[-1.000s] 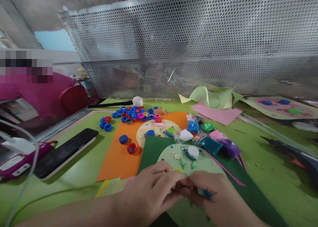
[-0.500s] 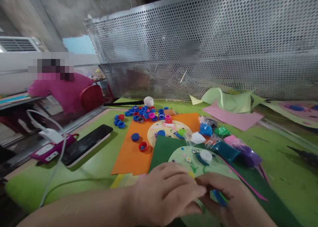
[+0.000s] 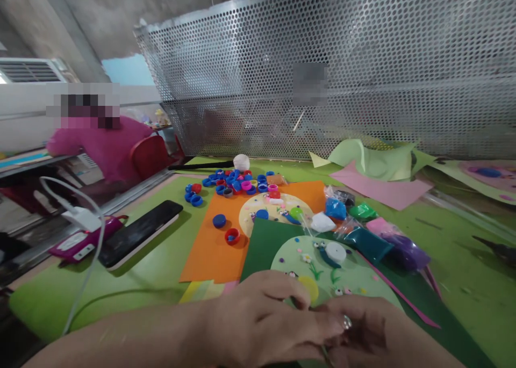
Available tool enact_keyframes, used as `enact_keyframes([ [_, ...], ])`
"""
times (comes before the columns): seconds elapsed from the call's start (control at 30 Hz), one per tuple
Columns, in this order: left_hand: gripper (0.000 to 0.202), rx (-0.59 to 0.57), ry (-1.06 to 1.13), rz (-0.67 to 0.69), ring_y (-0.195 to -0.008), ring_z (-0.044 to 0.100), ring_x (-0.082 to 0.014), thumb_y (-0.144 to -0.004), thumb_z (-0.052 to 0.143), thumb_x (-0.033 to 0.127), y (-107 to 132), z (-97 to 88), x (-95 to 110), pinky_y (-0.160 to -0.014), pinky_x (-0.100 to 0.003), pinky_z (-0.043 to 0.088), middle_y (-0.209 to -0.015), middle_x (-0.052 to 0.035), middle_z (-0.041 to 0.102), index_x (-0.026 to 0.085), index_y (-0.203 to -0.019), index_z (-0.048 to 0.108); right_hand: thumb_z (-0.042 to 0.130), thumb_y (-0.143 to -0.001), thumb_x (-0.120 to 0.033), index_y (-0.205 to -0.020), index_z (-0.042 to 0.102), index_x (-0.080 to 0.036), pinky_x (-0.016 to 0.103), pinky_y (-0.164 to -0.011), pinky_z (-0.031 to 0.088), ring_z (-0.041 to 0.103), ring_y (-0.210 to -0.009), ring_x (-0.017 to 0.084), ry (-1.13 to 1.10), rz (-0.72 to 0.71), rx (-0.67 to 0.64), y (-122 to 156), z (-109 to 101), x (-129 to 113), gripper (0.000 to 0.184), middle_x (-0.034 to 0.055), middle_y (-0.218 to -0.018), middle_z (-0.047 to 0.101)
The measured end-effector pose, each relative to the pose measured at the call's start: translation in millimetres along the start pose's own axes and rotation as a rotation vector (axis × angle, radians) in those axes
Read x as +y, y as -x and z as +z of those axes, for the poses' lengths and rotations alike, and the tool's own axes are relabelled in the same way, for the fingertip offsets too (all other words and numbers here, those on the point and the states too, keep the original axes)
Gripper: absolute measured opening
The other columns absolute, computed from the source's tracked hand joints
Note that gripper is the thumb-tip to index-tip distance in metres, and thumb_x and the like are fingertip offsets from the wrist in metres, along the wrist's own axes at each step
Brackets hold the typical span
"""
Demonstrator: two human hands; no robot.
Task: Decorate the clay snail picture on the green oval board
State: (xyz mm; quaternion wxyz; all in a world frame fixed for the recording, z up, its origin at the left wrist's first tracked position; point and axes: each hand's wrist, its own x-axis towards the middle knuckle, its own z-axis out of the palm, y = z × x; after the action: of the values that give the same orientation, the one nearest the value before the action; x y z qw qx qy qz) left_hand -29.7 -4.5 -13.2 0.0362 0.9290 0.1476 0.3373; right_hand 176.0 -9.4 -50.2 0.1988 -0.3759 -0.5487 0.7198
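My left hand (image 3: 266,319) and my right hand (image 3: 371,336) meet at the bottom edge, fingers curled and pressed together over the near rim of a pale green disc (image 3: 355,282). What they pinch is hidden. The disc lies on a dark green sheet (image 3: 266,242) and carries small clay flowers, a yellow dot (image 3: 309,287) and a white cap (image 3: 335,252).
An orange sheet (image 3: 209,250) holds another decorated disc (image 3: 274,207) and several blue, red and pink bottle caps (image 3: 234,182). Clay bags (image 3: 365,239) lie to the right, pink paper (image 3: 382,190) behind. A phone (image 3: 139,233) and charger lie left. A person in pink sits far left. Perforated metal screen behind.
My hands have slid lower and nearer, uncovering more of the disc and its yellow dot. The blue piece seen at my right fingers before is out of sight.
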Motion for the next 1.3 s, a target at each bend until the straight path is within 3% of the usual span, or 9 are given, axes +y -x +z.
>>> enact_keyframes([
  [0.13,0.072,-0.006,0.228,-0.111,-0.085,0.063,-0.0150,-0.081,0.065,0.019,5.4,10.3,-1.7,-0.085,-0.025,0.047,-0.086,0.0002,0.074,0.018,-0.137,0.021,0.066,-0.070,-0.016,-0.086,0.061,-0.019,0.018,-0.059,0.040,0.056,-0.066,0.010,-0.014,-0.063,-0.024,-1.1,-1.5,1.2,0.017,-0.0024,-0.071,0.060],
  [0.27,0.063,0.031,0.412,-0.292,-0.088,0.064,-0.0142,-0.080,0.065,0.030,7.7,18.3,-0.2,-0.091,-0.028,0.042,-0.080,-0.0005,0.074,0.022,-0.132,0.031,0.063,-0.064,-0.009,-0.081,0.061,-0.018,0.016,-0.057,0.037,0.054,-0.063,0.008,-0.011,-0.078,0.015,-0.6,2.8,-2.6,0.019,-0.0043,-0.068,0.058],
  [0.4,0.059,0.038,0.488,-0.379,-0.090,0.063,-0.0140,-0.079,0.068,0.024,6.9,19.0,1.5,-0.093,-0.028,0.040,-0.078,-0.0007,0.074,0.021,-0.129,0.036,0.064,-0.063,-0.013,-0.081,0.060,-0.019,0.016,-0.056,0.040,0.056,-0.061,0.008,-0.058,-0.118,0.035,-0.2,6.7,-4.7,0.019,-0.0049,-0.067,0.060],
  [0.57,0.058,0.093,0.517,-0.541,-0.072,0.063,-0.0114,-0.076,0.067,0.013,8.7,17.8,1.3,-0.076,-0.023,0.047,-0.079,0.0032,0.071,0.026,-0.124,0.038,0.060,-0.065,-0.013,-0.087,0.061,-0.019,0.022,-0.065,0.046,0.061,-0.067,0.012,0.055,-0.154,0.162,4.5,3.9,-12.9,0.023,-0.0012,-0.072,0.066],
  [0.73,0.058,0.079,0.481,-0.506,-0.074,0.063,-0.0126,-0.077,0.065,0.009,8.7,17.2,1.0,-0.074,-0.025,0.048,-0.083,0.0026,0.071,0.027,-0.125,0.039,0.062,-0.069,-0.026,-0.081,0.067,-0.020,0.024,-0.062,0.046,0.059,-0.066,0.015,0.193,-0.175,0.207,6.7,4.6,-15.6,0.015,0.0021,-0.073,0.067],
  [0.87,0.053,0.051,0.418,-0.429,-0.088,0.063,-0.0150,-0.080,0.063,0.012,6.7,16.1,1.2,-0.086,-0.029,0.045,-0.083,0.0023,0.071,0.028,-0.125,0.039,0.058,-0.071,-0.022,-0.069,0.067,-0.020,0.021,-0.058,0.044,0.056,-0.061,0.012,0.302,-0.174,0.245,6.9,6.3,-15.5,0.009,-0.0001,-0.065,0.066],
  [0.97,0.050,0.084,0.394,-0.369,-0.086,0.062,-0.0143,-0.081,0.061,0.010,6.5,15.0,0.4,-0.089,-0.031,0.044,-0.082,0.0017,0.071,0.026,-0.123,0.040,0.055,-0.073,-0.021,-0.065,0.063,-0.019,0.019,-0.056,0.043,0.055,-0.057,0.011,0.354,-0.184,0.263,7.8,4.3,-17.0,0.012,-0.0013,-0.061,0.065],
  [1.13,0.037,0.194,0.553,-0.529,-0.078,0.061,-0.0116,-0.077,0.061,0.003,6.0,12.4,-1.1,-0.070,-0.021,0.051,-0.084,0.0003,0.065,0.023,-0.106,0.051,0.061,-0.071,-0.020,-0.071,0.063,-0.020,0.018,-0.057,0.046,0.059,-0.063,0.011,0.231,-0.209,0.280,9.5,-1.4,-20.0,0.002,-0.0021,-0.066,0.064],
  [1.3,0.039,0.249,0.719,-0.654,-0.074,0.063,-0.0091,-0.074,0.062,0.000,5.1,13.7,1.4,-0.068,-0.017,0.053,-0.079,0.0022,0.063,0.024,-0.104,0.056,0.073,-0.066,-0.032,-0.071,0.061,-0.018,0.020,-0.054,0.049,0.061,-0.059,0.011,0.007,-0.112,0.276,10.2,-1.3,-23.3,0.019,-0.0001,-0.064,0.064],
])
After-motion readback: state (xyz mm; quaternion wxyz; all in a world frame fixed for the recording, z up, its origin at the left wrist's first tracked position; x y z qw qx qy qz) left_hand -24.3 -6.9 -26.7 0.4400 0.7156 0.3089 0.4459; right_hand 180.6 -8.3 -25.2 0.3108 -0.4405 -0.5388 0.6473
